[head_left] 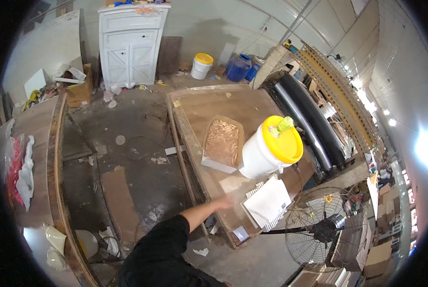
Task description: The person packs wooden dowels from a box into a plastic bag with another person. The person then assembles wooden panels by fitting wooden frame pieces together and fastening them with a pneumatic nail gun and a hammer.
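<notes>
My left hand [225,202], smeared by motion, reaches from a black sleeve over the near part of a brown worktable [195,115]. Its fingers cannot be made out. To its right lies a stack of white sheets or panels [267,201] with striped edges. Beyond the hand stands an open cardboard box [222,142] full of small wooden dowels. Beside the box is a white bucket [262,153] with a yellow lid, and a greenish bottle [285,125] lies on that lid. Only a sliver of skin, apparently my right hand [229,284], shows at the lower edge.
A caged black fan [326,229] stands right of the table's near end. Large black rollers [309,122] run along the far right. A second table [39,167] is at left, with a brown board [120,203] on the floor between. A white cabinet [130,48] stands behind.
</notes>
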Action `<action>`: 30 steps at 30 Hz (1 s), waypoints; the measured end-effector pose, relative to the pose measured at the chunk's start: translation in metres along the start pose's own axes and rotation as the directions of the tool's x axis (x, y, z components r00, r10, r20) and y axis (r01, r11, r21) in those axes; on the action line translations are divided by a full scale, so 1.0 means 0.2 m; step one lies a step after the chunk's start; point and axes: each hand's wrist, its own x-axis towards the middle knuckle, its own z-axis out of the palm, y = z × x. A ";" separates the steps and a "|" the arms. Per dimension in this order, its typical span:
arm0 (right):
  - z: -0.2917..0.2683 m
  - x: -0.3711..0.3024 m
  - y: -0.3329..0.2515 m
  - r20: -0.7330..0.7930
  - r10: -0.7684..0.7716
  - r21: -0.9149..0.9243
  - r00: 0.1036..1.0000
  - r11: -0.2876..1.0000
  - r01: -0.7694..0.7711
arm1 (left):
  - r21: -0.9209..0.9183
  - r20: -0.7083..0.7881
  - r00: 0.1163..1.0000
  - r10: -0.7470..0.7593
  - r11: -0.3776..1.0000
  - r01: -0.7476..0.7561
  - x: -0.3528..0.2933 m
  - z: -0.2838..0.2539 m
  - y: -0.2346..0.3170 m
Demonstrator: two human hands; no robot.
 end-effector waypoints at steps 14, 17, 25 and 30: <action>-0.19 0.70 -0.51 0.802 -0.275 0.128 0.530 0.946 0.297 | 0.085 -0.650 0.401 -0.646 0.463 0.882 -2.85 0.13 0.65; 0.12 0.32 -0.62 0.255 -0.479 0.040 0.840 0.873 0.486 | -0.302 -0.818 0.031 -0.574 0.474 0.827 -3.16 0.39 0.99; 0.52 0.20 0.00 0.697 -0.212 -0.185 0.685 0.870 0.456 | -0.659 -0.736 -0.438 -0.516 0.399 0.637 -4.04 1.25 1.45; 0.85 -0.10 0.51 0.945 -0.242 -0.190 0.222 0.151 0.970 | -0.763 -0.645 -0.575 -0.503 0.467 0.448 -4.28 1.40 1.76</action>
